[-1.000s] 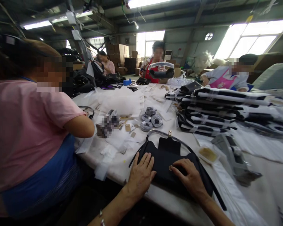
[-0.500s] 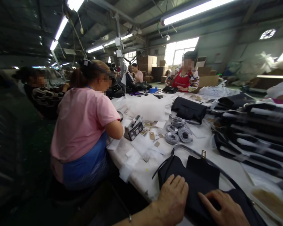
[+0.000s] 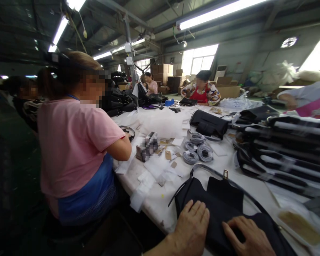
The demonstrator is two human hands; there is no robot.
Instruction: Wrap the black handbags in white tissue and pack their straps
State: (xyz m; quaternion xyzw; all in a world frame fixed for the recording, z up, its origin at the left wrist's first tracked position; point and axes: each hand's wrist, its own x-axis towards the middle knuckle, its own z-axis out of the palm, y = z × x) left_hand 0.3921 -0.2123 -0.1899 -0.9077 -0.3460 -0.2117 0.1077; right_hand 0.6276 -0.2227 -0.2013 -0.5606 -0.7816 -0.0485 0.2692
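Observation:
A black handbag (image 3: 214, 199) lies flat on the white table at the lower right, its strap (image 3: 252, 199) looped along the far side with a gold-coloured metal fitting (image 3: 225, 174) on it. My left hand (image 3: 193, 222) rests on the bag's near left part, palm down, fingers stretched out side by side. To the right of it, my right hand (image 3: 246, 234) lies on the same bag with thumb and fingers apart and slightly bent. Neither hand grips anything. The lower part of the bag is cut off by the picture's edge.
Beyond the bag are coiled grey straps (image 3: 198, 151), a rolled black bag (image 3: 209, 122) and loose paper pieces (image 3: 160, 167). A high stack of wrapped black bags (image 3: 285, 153) stands on the right. A co-worker in a pink shirt (image 3: 69, 142) sits close on the left.
The view has swung slightly right, so things sit further left. My hands stay on the handbag. The person in the red apron has bent the head down; more of a person at far right shows.

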